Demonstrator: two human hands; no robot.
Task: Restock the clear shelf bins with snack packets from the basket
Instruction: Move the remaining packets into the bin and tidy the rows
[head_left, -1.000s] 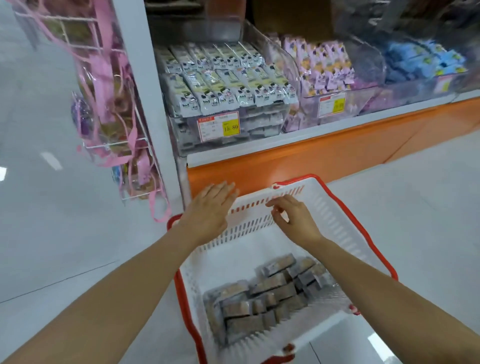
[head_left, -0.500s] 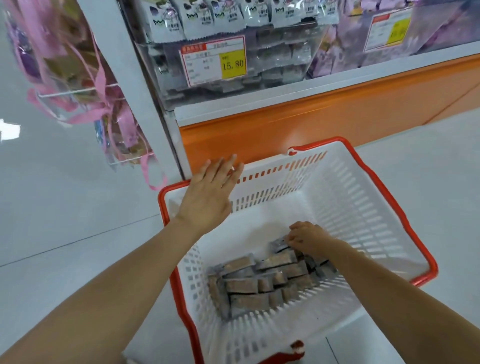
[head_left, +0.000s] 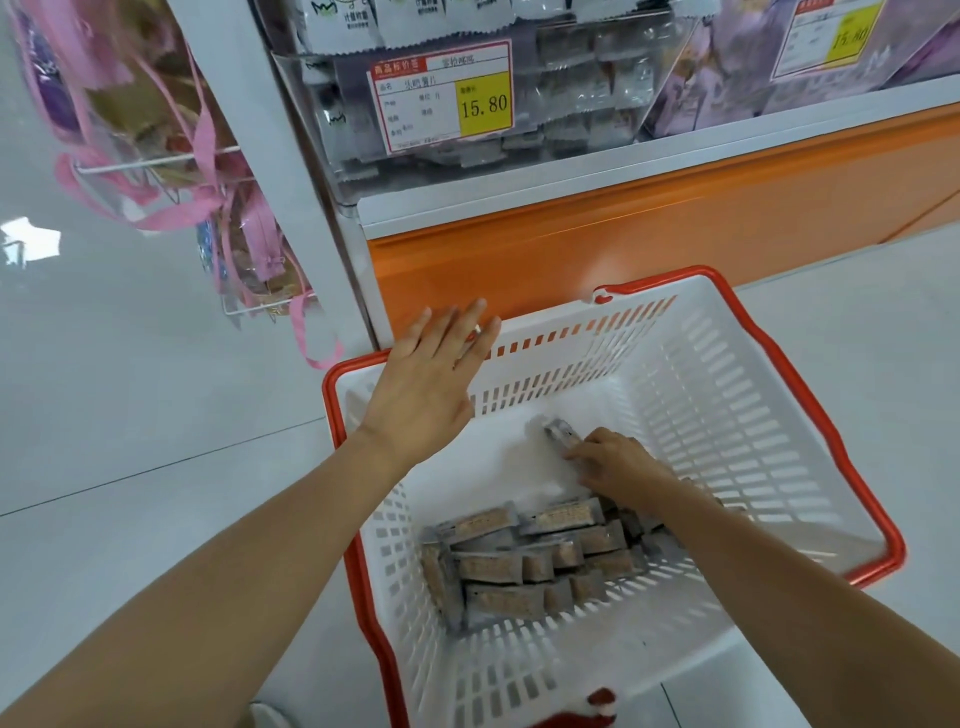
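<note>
A white basket with a red rim (head_left: 810, 415) sits on the floor below the shelf. Several grey snack packets (head_left: 524, 561) with brown windows lie piled at its near end. My right hand (head_left: 618, 462) is down inside the basket and grips one packet (head_left: 558, 434), whose end sticks out past my fingers. My left hand (head_left: 434, 384) hovers flat with fingers spread over the basket's far left corner, holding nothing. Above, a clear shelf bin (head_left: 566, 104) holds grey and white packets behind a price tag reading 15.80.
An orange shelf base (head_left: 649, 244) runs behind the basket. A white upright post (head_left: 291, 171) stands left of the bin, with a wire rack of pink-ribboned bags (head_left: 171, 156) hanging beside it. A second bin with purple packs (head_left: 737, 83) is on the right. Pale floor tiles surround the basket.
My right hand dropped from the basket's far wall into the pile and lifted one packet clear of it. My left hand stayed over the far left corner. The view tilted down toward the basket.
</note>
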